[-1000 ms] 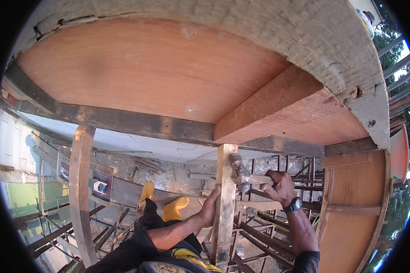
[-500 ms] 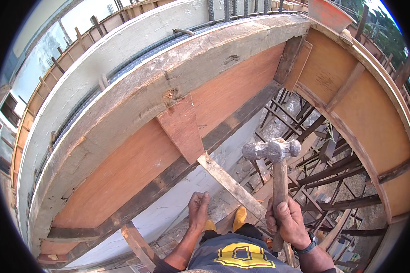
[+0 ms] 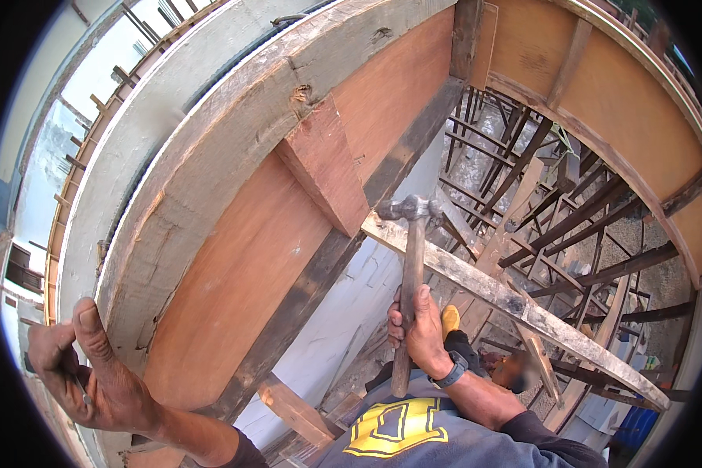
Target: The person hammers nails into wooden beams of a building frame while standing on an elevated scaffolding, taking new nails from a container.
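My right hand (image 3: 421,331) is wrapped round the wooden handle of a hammer (image 3: 413,261). Its worn metal head is up, close to the lower end of a reddish plywood gusset (image 3: 324,164) and the top end of a long wooden brace (image 3: 476,285). At the lower left, my left hand (image 3: 101,382) is raised beside the curved formwork, thumb up and fingers curled. A thin nail (image 3: 84,392) shows between those fingers. Behind the gusset runs the orange plywood panel (image 3: 226,249) under a thick, weathered timber beam (image 3: 203,175).
Dark timber props and braces (image 3: 569,226) cross the deep space below right. A person (image 3: 515,370) is down there, partly hidden by my arm. Another curved plywood form (image 3: 624,101) closes the right side. A short timber (image 3: 296,409) juts out near my left forearm.
My left hand has swung far left and up to the formwork's outer side. My right hand has brought the hammer left and up, nearer the gusset. The view has turned and shifted.
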Demonstrator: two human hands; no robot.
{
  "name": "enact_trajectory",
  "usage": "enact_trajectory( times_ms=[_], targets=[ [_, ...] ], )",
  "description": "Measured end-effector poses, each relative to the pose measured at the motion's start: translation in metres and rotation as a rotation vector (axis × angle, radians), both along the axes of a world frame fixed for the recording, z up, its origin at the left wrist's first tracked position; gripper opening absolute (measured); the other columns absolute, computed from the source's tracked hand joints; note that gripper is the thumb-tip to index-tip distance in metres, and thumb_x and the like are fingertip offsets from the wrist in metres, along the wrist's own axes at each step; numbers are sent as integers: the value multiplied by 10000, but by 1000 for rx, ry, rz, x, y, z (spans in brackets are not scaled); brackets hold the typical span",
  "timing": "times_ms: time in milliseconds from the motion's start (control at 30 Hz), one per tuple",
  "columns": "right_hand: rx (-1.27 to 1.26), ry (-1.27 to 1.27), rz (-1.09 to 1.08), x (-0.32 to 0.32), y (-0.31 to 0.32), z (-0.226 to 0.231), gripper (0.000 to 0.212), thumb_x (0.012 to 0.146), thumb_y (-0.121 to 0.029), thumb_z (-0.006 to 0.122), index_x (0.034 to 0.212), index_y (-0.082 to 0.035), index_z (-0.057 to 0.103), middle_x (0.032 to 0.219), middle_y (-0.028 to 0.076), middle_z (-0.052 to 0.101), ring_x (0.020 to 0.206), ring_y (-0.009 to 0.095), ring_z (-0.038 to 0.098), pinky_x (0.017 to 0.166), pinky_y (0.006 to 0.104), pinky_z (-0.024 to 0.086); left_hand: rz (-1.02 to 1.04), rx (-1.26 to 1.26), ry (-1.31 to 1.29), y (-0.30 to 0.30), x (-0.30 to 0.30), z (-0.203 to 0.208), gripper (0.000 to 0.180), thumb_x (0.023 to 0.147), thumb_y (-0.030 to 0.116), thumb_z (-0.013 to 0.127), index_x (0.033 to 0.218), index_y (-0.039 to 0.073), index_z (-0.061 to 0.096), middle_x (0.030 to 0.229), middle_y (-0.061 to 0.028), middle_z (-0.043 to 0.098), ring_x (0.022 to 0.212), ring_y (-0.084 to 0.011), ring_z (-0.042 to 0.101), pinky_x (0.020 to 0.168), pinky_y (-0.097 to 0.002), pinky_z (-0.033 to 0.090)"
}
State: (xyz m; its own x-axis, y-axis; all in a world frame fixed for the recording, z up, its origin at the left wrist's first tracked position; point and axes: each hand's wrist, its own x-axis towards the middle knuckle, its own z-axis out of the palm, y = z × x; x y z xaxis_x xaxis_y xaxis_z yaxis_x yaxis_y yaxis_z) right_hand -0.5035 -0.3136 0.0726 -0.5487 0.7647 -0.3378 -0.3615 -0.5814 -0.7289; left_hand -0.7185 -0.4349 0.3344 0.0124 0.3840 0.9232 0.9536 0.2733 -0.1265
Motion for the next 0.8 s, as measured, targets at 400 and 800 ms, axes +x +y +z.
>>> enact_trajectory(
  times_ms=[400, 800],
  targets=[
    [-34, -78, -95, -27, -2, -21, 469, 988, -607, 420, 955, -142, 376, 711, -7, 437, 518, 72, 410, 444, 235, 373, 50, -202, -625, 25, -15, 4, 263, 946, 204, 687, 785, 71, 527, 711, 53, 341, 673, -56, 252, 609, -195, 248],
    [-209, -81, 48, -29, -1, -30, 462, 993, -586, 446, 944, -128, 409, 679, -13, 418, 511, 89, 406, 444, 267, 378, 50, -161, -608, 28, -12, 3, 250, 939, 191, 692, 784, 78, 531, 715, 52, 351, 663, -57, 253, 590, -194, 240]
  ],
)
